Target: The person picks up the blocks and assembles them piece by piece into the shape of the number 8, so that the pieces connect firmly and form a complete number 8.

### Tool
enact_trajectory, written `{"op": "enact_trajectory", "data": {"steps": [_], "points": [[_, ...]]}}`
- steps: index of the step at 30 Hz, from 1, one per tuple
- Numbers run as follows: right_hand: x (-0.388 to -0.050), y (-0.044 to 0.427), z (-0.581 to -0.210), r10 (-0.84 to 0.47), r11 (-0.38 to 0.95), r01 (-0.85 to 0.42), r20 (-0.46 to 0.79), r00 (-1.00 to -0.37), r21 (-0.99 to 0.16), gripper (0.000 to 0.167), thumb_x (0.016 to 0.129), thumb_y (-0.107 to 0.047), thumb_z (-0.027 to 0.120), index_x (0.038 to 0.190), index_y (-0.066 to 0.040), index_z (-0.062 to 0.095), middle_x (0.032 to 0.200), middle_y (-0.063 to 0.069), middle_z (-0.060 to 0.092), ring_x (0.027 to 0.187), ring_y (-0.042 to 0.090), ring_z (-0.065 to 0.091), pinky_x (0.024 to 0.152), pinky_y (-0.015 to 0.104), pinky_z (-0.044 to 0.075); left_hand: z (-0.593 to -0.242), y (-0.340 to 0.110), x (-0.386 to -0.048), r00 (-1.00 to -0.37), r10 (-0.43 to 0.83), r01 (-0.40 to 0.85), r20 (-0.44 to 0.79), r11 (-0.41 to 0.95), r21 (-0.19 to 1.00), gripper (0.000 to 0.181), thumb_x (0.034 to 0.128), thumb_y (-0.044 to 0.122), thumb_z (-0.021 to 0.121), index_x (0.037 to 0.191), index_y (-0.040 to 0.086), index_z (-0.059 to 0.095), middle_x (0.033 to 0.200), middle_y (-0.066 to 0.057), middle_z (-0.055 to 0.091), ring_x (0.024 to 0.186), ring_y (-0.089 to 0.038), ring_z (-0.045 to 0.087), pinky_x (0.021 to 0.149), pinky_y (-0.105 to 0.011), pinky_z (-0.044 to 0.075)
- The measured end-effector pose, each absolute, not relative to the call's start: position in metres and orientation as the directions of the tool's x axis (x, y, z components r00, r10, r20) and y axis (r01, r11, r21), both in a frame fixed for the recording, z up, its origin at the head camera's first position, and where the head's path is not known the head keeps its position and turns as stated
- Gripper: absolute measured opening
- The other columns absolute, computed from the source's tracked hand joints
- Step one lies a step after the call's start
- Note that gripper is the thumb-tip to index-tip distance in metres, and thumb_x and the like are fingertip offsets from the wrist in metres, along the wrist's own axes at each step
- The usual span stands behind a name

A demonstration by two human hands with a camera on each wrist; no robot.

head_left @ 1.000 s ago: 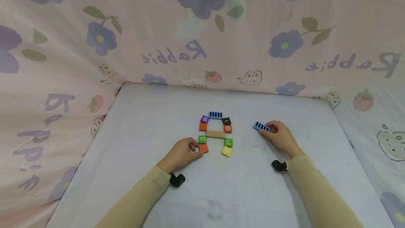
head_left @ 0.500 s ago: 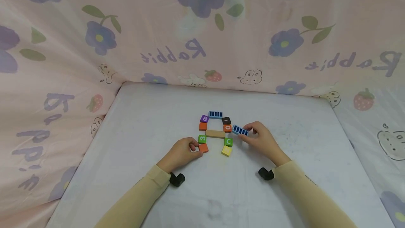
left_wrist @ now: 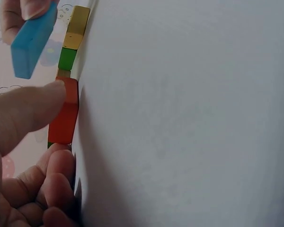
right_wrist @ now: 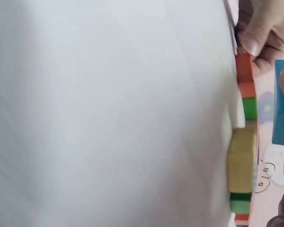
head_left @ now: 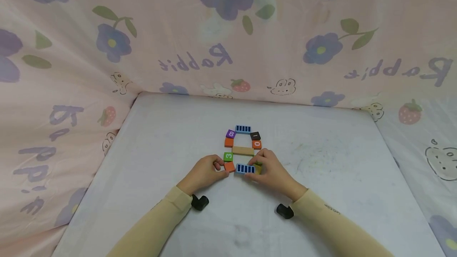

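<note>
My left hand point(head_left: 203, 174) pinches an orange block point(head_left: 229, 167) at the lower left of a ring of small blocks. In the left wrist view the thumb lies on that orange block point(left_wrist: 65, 111), with curled fingers at its other end. My right hand point(head_left: 275, 174) holds a blue block with dark stripes point(head_left: 244, 169) between thumb and fingers. This block point(left_wrist: 32, 42) hangs above the table, over the gap between the orange block and a yellow block point(head_left: 258, 169). The right hand partly hides the yellow block and the green block behind it.
A plain wooden bar point(head_left: 243, 151) crosses the ring. Around it lie a green "3" block point(head_left: 228, 156), an orange "0" block point(head_left: 256, 144), a purple "8" block point(head_left: 230, 134), a black block point(head_left: 255, 135) and another striped blue block point(head_left: 243, 129). Patterned cloth point(head_left: 285, 50) walls the white table.
My right hand has carried the striped blue block leftward and toward me, from right of the ring to its near gap. The left hand has stayed at the orange block.
</note>
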State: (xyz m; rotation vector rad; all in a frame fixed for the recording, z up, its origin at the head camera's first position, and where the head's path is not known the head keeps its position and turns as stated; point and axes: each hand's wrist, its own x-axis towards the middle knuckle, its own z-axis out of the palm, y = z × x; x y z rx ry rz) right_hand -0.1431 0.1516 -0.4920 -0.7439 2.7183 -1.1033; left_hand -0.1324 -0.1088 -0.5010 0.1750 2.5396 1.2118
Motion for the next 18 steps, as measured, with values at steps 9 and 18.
{"op": "enact_trajectory", "data": {"steps": [9, 18], "points": [[-0.1394, 0.1464, -0.5026, -0.512, 0.613, -0.441, 0.095, -0.853, -0.655, 0.026, 0.075, -0.042, 0.082, 0.095, -0.029, 0.071, 0.095, -0.007, 0.043, 0.092, 0.013, 0.039, 0.077, 0.032, 0.036, -0.4995, -0.1089, -0.1316, -0.941, 0.243, -0.021, -0.234, 0.650, 0.759, 0.034, 0.0812, 0.037, 0.078, 0.101, 0.013, 0.064, 0.087, 0.002, 0.057, 0.072, -0.015, 0.051, 0.063, -0.031, 0.044], [-0.1370, 0.1423, -0.5014, -0.524, 0.654, -0.442, 0.053, -0.850, -0.614, 0.027, 0.074, -0.041, 0.083, 0.093, -0.027, 0.071, 0.096, -0.005, 0.044, 0.092, 0.014, 0.038, 0.077, 0.033, 0.036, -0.4947, -0.1078, -0.1303, -0.937, 0.244, -0.027, -0.249, 0.661, 0.750, 0.034, 0.0829, 0.036, 0.076, 0.103, 0.012, 0.064, 0.087, 0.001, 0.057, 0.073, -0.016, 0.051, 0.063, -0.031, 0.044]]}}
